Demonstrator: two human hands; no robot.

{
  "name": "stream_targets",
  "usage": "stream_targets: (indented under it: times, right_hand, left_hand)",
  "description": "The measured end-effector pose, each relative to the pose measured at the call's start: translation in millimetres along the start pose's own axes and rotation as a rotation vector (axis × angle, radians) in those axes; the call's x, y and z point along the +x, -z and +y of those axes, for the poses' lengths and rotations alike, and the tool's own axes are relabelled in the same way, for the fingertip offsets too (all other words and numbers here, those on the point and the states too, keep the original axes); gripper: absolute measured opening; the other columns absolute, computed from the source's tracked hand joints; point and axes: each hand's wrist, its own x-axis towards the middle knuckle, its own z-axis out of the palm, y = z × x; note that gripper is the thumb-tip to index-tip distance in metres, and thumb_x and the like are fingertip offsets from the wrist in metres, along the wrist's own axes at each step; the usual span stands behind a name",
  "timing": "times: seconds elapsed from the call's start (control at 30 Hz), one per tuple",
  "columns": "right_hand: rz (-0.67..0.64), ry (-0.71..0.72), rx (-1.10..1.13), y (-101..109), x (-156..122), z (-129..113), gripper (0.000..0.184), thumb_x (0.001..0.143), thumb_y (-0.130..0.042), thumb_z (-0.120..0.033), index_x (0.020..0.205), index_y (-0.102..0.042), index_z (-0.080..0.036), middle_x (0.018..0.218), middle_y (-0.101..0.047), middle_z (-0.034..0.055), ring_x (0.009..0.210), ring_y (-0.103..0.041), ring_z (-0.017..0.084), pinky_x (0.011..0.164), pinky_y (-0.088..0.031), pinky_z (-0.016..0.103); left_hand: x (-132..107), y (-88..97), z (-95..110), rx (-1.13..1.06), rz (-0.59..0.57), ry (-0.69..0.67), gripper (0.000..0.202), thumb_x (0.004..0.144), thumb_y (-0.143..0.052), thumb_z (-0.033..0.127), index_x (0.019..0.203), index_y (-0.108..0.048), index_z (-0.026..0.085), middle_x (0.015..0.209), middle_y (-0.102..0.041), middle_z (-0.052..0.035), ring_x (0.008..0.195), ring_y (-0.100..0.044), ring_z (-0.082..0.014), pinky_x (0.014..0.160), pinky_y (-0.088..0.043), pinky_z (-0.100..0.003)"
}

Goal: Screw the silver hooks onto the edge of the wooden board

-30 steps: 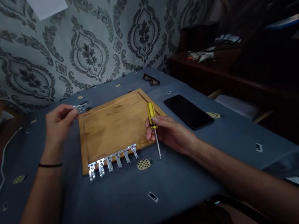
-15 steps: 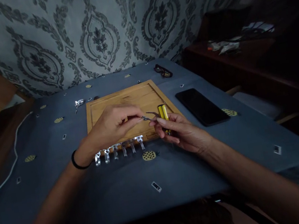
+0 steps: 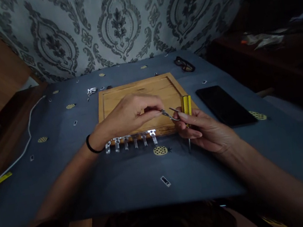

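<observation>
Crosswise, seen against the wooden board [image 3: 141, 86], a metal hook [image 3: 166, 113] sloped from the left hand [image 3: 130, 111], which pinched one end, to the right hand [image 3: 208, 129], curled around a yellow screwdriver [image 3: 187, 105].

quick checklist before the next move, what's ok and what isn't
1. Screwdriver in the right hand: ok, yellow handle up, shaft pointing down.
2. Loose metal hook gripped: ok, pinched in the left hand's fingertips.
3. Loose hook set in the row: not ok, it is in the hands.
4. Row of hooks in place: ok, six along the near edge of the wooden board.
5. Row fastened firmly: cannot tell, details too small and dark.
6. Other metal pieces in sight: ok, near the board's far left corner.
</observation>
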Motion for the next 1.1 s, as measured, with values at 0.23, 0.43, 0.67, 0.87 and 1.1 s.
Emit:
stream_targets:
  times: [0.23,0.43,0.67,0.87,1.1]
  right_hand:
    - [0.009,0.031,0.048,-2.4,-5.5,-0.3,0.040,0.060,-0.098,-0.036,0.075,-0.063,-0.021,0.058,-0.063,-0.0070,0.036,-0.021,-0.003,0.037,-0.009,0.019]
    - [-0.036,0.070,0.033,-4.9,-10.8,0.4,0.041,0.064,-0.095,-0.043,0.071,-0.062,-0.019,0.060,-0.070,-0.0042,0.032,-0.021,-0.003,0.036,-0.006,0.020]
    - [-0.066,0.088,-0.031,-5.2,-11.1,3.3,0.040,0.069,-0.091,-0.044,0.074,-0.061,-0.019,0.065,-0.074,-0.0016,0.032,-0.023,-0.003,0.035,-0.007,0.019]
    - [-0.052,0.080,-0.108,-6.4,-12.4,6.0,0.046,0.065,-0.092,-0.047,0.076,-0.057,-0.020,0.062,-0.074,-0.0010,0.033,-0.027,0.000,0.033,-0.010,0.019]
    - [-0.044,0.071,-0.204,-9.5,-13.0,6.3,0.047,0.064,-0.091,-0.053,0.074,-0.060,-0.020,0.056,-0.070,-0.0009,0.032,-0.028,0.002,0.031,-0.011,0.019]
  left_hand:
    - [-1.1,-5.3,-3.4,-0.221,0.044,0.129,0.013,0.093,-0.062,0.026,0.096,-0.071,0.016,0.091,-0.072,-0.0022,0.082,-0.064,-0.0105,0.059,-0.041,-0.020]
    - [1.4,-10.9,-1.1,-0.420,0.075,0.229,0.018,0.086,-0.072,0.031,0.095,-0.072,0.015,0.095,-0.072,-0.0038,0.087,-0.065,-0.0115,0.063,-0.045,-0.019]
    - [1.8,-13.4,-0.3,-0.466,0.045,0.291,0.019,0.088,-0.070,0.030,0.099,-0.073,0.015,0.096,-0.073,-0.0049,0.086,-0.065,-0.0118,0.069,-0.048,-0.021]
    - [3.7,-13.9,4.5,-0.542,0.003,0.391,0.014,0.086,-0.066,0.024,0.095,-0.069,0.014,0.081,-0.071,-0.0025,0.068,-0.060,-0.0094,0.055,-0.043,-0.020]
    - [5.2,-23.4,3.2,-0.702,0.015,0.487,0.006,0.083,-0.067,0.015,0.088,-0.068,0.014,0.077,-0.068,0.0014,0.067,-0.060,-0.0073,0.067,-0.047,-0.021]
